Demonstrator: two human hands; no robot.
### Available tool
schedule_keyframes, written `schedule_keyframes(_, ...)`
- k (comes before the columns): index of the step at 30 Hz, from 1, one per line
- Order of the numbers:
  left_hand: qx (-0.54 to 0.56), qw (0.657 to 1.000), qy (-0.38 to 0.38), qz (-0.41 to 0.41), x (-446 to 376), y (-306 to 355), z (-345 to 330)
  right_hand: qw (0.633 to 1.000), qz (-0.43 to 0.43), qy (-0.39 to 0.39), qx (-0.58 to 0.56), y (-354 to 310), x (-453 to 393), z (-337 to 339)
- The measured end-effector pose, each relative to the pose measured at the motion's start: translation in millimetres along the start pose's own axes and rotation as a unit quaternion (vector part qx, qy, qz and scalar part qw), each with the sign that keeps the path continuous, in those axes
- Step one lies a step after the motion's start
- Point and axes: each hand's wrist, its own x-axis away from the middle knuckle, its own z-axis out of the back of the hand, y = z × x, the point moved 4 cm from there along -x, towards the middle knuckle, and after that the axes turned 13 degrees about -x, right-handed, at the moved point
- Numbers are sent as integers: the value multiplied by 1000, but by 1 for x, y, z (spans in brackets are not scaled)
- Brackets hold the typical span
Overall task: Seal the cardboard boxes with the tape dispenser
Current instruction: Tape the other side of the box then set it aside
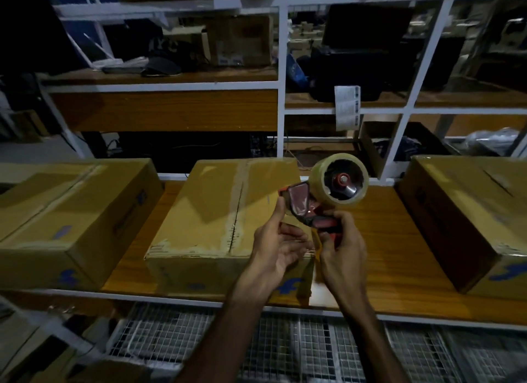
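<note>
Above the middle box (228, 208), the right hand (343, 245) grips the dispenser (322, 200) by its handle, tape roll (339, 180) uppermost; the left hand (278, 245), fingers loose, touches its front plate, boxes flanking either side

Counted on the wooden bench (399, 268): three cardboard boxes (228, 211), one tape dispenser (328, 194); two hands (279, 245) are seen.
</note>
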Motion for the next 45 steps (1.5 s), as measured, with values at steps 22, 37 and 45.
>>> schedule_keyframes(22,180,972,-150,2,37,19,124,997,56,41,-21,-60,30,-94)
schedule_keyframes(37,-33,998,-48,-18,47,56,262,989,146,20,17,-94,80,-200)
schedule_keyframes(45,-154,983,38,-97,44,80,318,983,163,-5,82,-103,85,-241)
